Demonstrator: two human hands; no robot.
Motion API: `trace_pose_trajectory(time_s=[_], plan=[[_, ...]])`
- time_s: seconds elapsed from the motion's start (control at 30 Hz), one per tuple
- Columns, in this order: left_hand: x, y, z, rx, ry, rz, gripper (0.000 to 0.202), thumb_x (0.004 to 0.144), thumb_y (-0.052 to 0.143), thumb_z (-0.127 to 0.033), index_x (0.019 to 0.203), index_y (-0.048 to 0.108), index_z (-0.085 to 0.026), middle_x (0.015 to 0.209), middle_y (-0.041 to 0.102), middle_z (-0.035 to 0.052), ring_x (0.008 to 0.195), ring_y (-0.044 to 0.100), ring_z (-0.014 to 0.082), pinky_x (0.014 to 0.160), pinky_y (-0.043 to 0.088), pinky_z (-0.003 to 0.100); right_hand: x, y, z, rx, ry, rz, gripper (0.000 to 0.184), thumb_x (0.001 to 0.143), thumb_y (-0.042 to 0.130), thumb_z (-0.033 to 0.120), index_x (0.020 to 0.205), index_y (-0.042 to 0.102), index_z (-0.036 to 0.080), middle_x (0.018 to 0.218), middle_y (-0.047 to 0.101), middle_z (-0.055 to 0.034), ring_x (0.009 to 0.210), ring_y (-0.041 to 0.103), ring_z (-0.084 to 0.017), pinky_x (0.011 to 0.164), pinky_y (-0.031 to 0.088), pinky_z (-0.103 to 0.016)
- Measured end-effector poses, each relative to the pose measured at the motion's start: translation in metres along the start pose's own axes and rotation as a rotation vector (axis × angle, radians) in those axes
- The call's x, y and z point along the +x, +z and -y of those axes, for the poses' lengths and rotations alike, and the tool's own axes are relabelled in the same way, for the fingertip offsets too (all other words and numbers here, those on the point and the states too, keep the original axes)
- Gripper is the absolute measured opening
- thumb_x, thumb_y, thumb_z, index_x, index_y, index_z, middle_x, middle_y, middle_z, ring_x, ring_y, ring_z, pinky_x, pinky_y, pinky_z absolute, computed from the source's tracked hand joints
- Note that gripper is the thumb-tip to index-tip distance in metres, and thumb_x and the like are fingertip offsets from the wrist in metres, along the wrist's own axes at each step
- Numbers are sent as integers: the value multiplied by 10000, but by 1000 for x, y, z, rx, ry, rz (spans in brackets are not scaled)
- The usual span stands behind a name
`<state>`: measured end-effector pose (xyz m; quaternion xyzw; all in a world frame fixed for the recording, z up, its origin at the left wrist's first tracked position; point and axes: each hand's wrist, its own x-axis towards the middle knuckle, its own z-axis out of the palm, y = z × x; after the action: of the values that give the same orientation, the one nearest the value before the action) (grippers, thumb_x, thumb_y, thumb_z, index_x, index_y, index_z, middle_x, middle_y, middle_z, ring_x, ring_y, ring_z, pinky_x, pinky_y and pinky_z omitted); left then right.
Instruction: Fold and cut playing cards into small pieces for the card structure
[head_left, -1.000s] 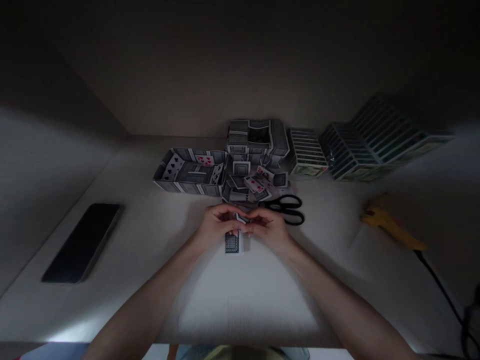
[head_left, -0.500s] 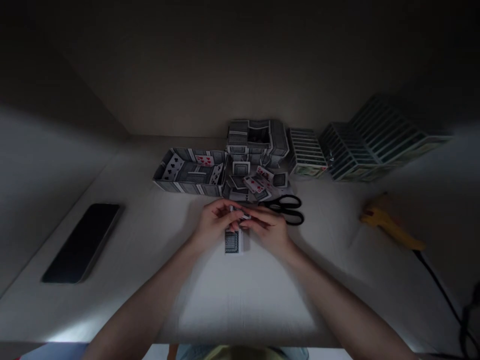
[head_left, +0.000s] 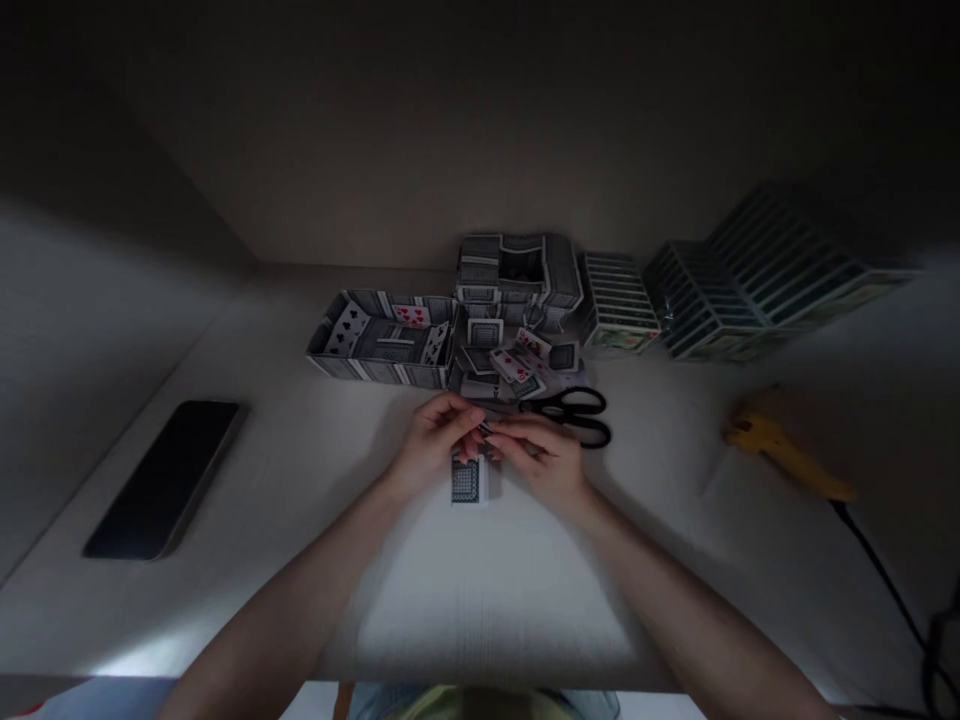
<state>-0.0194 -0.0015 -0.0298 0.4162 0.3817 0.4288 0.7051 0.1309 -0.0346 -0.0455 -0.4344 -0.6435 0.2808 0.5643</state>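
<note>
My left hand and my right hand meet at the middle of the white table, fingers pinched together on a small folded playing card held between them. Just below the fingertips a patterned card piece lies flat on the table. Behind the hands sits a heap of loose cards, some face up with red pips. Black scissors lie right beside my right hand.
An open box built from cards stands at the back left, a taller card structure behind the heap. Stacks of card packs line the back right. A yellow glue gun with a cable lies right; a dark phone lies left.
Both hands stayed at the same spot, fingers shifting slightly on the small card; the right fingers have moved over it. The view nudged a little.
</note>
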Motion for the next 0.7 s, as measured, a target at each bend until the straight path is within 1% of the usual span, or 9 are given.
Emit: trace_pose_trajectory(time_s=[0.1, 0.2, 0.43, 0.5, 0.57, 0.63, 0.7], plan=[[0, 0, 2, 8, 0, 16, 272, 669, 677, -369, 695, 541, -135, 538, 601, -24, 396, 513, 58, 396, 420, 171, -3, 0, -1, -7, 109, -9, 65, 767, 607, 229, 787, 668, 223, 653, 663, -7, 550, 614, -125, 515, 510, -254], [-1, 0, 3, 33, -9, 13, 261, 692, 656, -372, 716, 557, -131, 558, 606, -19, 400, 517, 60, 393, 422, 175, -6, 1, 0, -3, 200, -17, 86, 789, 579, 239, 719, 614, 205, 540, 614, 20, 446, 575, -102, 437, 475, -217], [-3, 3, -1, 47, 0, 10, 259, 649, 696, -323, 775, 571, -135, 550, 597, -22, 400, 519, 68, 387, 425, 181, -4, 1, 3, 3, 187, 7, 103, 813, 540, 226, 717, 569, 198, 568, 611, 22, 490, 590, -98, 468, 490, -201], [-3, 4, -1, 53, 5, -10, 248, 650, 694, -315, 764, 559, -140, 533, 585, -32, 391, 510, 64, 385, 420, 177, -4, 1, 1, 19, 187, 20, 86, 816, 532, 230, 751, 580, 202, 594, 619, 18, 503, 595, -101, 482, 500, -207], [-2, 5, -1, 59, 13, -31, 236, 658, 685, -313, 745, 546, -143, 527, 582, -36, 390, 505, 62, 386, 417, 174, -6, 1, -3, 21, 180, 42, 68, 816, 532, 234, 820, 595, 210, 660, 642, 7, 529, 608, -105, 502, 512, -216], [-2, 5, -2, 77, 17, -45, 224, 667, 675, -311, 739, 549, -141, 530, 584, -31, 395, 506, 63, 389, 415, 176, -7, 2, -6, 21, 175, 60, 86, 810, 540, 238, 869, 600, 218, 708, 656, 1, 547, 620, -109, 515, 521, -222], [-1, 5, -2, 99, 14, -49, 213, 674, 667, -308, 744, 561, -136, 533, 584, -26, 405, 508, 66, 393, 414, 178, -8, 2, -8, 36, 189, 68, 83, 805, 550, 250, 865, 600, 221, 692, 655, 5, 544, 624, -112, 520, 526, -228]])
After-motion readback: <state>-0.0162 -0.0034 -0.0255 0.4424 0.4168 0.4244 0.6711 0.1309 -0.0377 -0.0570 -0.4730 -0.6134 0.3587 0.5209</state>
